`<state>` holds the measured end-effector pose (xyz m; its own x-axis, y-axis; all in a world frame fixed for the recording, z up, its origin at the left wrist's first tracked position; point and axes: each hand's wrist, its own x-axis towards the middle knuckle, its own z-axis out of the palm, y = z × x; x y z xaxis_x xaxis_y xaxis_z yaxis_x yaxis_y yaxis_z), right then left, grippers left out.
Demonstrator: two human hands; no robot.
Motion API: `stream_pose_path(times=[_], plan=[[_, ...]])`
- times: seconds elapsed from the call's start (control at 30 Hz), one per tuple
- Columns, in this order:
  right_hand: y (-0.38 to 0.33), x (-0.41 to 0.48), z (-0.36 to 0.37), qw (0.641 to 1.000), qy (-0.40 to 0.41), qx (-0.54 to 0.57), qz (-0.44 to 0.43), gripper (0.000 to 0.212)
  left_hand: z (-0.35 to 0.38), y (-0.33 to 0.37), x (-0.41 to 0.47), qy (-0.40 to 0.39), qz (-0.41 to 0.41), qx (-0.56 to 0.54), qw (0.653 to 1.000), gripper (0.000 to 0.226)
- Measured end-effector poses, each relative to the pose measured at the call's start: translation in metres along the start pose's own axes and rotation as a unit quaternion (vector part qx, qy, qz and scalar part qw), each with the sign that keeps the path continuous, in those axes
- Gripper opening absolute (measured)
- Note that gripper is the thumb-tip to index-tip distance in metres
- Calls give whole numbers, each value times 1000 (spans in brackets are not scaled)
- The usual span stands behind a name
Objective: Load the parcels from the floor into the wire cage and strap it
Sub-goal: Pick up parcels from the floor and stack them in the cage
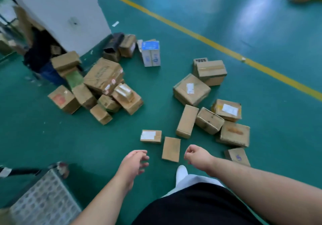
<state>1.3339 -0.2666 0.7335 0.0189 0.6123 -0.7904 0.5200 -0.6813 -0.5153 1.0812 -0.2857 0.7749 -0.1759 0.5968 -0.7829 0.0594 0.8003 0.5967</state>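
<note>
The plain flat parcel [171,149] lies on the green floor [87,146] just ahead of you, in the gap between your two hands and slightly beyond both. Its long axis runs away from you, leaning a little to your right at the far end, so its two long edges face your hands, one on each side. Your right hand [195,155] is the nearer, just beside the parcel's right edge and apart from it. Your left hand [135,162] is a little further off on the other side. Neither hand holds or touches anything. The left has its fingers loose and partly spread, thumb apart, ready to take an edge. The right has its fingers curled in on themselves like a loose fist, so it will probably need to uncurl before it can take hold. Just left of the flat parcel's far end lies a smaller labelled parcel [150,136], its long axis crosswise to you and nearer your left hand. The other parcels lie further off, a scattered group to the right and a heap [104,85] well apart at upper left. The wire cage [43,202] stands at your lower left, so anything you lift goes that way.
</note>
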Motion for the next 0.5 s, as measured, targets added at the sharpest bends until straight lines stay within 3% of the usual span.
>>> stream_pose_path(times=[0.27, 0.5], plan=[[-2, 64, -98, 999, 29, 14, 37, 21, 82, 67, 26, -61, -32, 80, 994, 24], [50, 58, -123, 977, 92, 149, 118, 18, 139, 94, 68, -126, -59, 216, 967, 20]])
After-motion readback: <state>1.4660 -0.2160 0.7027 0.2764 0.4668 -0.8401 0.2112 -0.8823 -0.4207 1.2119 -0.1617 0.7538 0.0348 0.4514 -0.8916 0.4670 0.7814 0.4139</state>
